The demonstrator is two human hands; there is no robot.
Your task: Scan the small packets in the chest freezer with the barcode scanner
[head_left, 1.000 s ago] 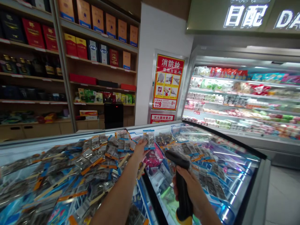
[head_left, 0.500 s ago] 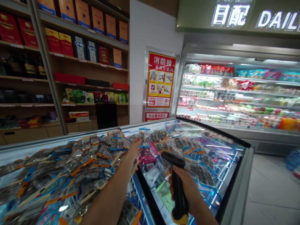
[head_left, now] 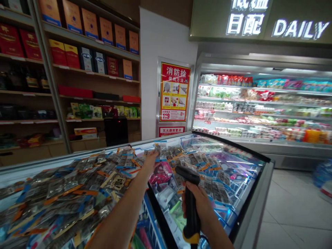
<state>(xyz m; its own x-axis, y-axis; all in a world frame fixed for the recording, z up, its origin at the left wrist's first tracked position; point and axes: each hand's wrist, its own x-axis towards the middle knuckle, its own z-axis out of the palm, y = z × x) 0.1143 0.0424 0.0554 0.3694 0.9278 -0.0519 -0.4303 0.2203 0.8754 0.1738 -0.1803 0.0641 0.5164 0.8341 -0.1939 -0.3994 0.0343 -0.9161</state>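
My right hand (head_left: pixel 198 202) is wrapped around the grip of a black barcode scanner with yellow trim (head_left: pixel 192 204), its head facing up and away. My left arm reaches forward across the freezer, and my left hand (head_left: pixel 150 162) is closed at the near left edge of a clear packet with blue ends (head_left: pixel 161 150). The fingertips are partly hidden, but the packet stands tilted up at them. To the left of my forearm spreads a heap of similar flat packets (head_left: pixel 77 186) with orange, blue and cream edges. More packets (head_left: pixel 216 188) lie right of the scanner.
The chest freezer's frame (head_left: pixel 261 197) runs down the right side; a black divider (head_left: pixel 162 216) splits its top. Pink bags (head_left: pixel 160 173) lie inside. Behind stand wooden shelves (head_left: pixel 98 77) of boxes, a fire-hydrant poster (head_left: pixel 175 91) and a lit dairy cooler (head_left: pixel 259 110).
The view has tilted up slightly and shifted right. A cream-edged packet with large dark lettering now shows on the heap beside my left forearm. Both hands keep nearly the same pose.
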